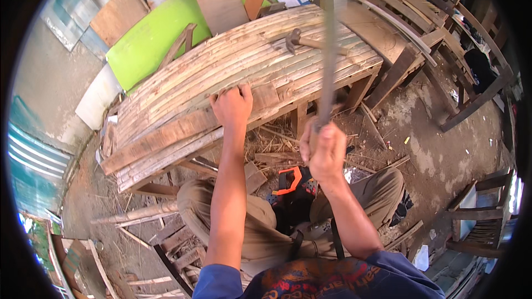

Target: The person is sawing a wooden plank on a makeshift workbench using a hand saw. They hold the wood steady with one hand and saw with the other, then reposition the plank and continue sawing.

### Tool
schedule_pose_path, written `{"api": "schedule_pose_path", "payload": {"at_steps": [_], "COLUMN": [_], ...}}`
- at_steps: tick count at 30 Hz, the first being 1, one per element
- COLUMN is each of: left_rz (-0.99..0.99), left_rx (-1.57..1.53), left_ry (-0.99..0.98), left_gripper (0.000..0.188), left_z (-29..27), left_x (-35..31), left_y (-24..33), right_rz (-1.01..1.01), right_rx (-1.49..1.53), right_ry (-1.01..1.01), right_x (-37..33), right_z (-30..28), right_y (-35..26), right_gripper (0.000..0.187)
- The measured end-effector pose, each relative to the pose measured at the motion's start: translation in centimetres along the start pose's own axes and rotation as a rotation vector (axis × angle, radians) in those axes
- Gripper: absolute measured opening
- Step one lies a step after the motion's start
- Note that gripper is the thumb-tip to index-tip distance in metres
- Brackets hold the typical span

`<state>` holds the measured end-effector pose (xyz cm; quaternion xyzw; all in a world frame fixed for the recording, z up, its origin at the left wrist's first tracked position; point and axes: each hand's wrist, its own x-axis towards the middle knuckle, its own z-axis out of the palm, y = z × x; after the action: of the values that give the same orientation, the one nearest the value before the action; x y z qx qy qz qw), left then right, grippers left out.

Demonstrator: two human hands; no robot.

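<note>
A long flat board lies along the near edge of a slatted wooden bench. My left hand is closed over the board toward its right end, fingers curled at its far edge. My right hand grips the handle of a machete, its long blade upright and smeared by motion. The blade passes in front of the bench's right part, apart from the board. A hammer with a wooden handle rests on the slats, partly behind the blade. Below, between my knees, shows the orange handle of a handsaw.
Green panel and several boards lean behind the bench. Slatted wooden furniture stands at the far right, a wooden chair at the near right. Wood scraps and shavings litter the floor around my legs.
</note>
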<state>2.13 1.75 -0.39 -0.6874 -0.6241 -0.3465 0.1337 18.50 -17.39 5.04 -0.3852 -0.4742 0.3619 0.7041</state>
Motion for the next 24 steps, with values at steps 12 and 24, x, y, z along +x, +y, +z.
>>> {"api": "schedule_pose_path", "payload": {"at_steps": [12,24], "left_rz": [-0.017,0.083], "left_rx": [0.032,-0.046], "left_ry": [-0.027,0.238], "left_gripper": [0.046,0.043], "left_z": [-0.5,0.5], "left_x": [0.0,-0.6], "left_y": [-0.1,0.4], "right_rz": [0.334,0.588], "right_rx": [-0.157,-0.544], "right_ry": [-0.021,-0.038], "right_x": [0.7,-2.9], "right_z": [-1.0,-2.0], "right_y": [1.3,10.6], "right_gripper": [0.066,0.075]}}
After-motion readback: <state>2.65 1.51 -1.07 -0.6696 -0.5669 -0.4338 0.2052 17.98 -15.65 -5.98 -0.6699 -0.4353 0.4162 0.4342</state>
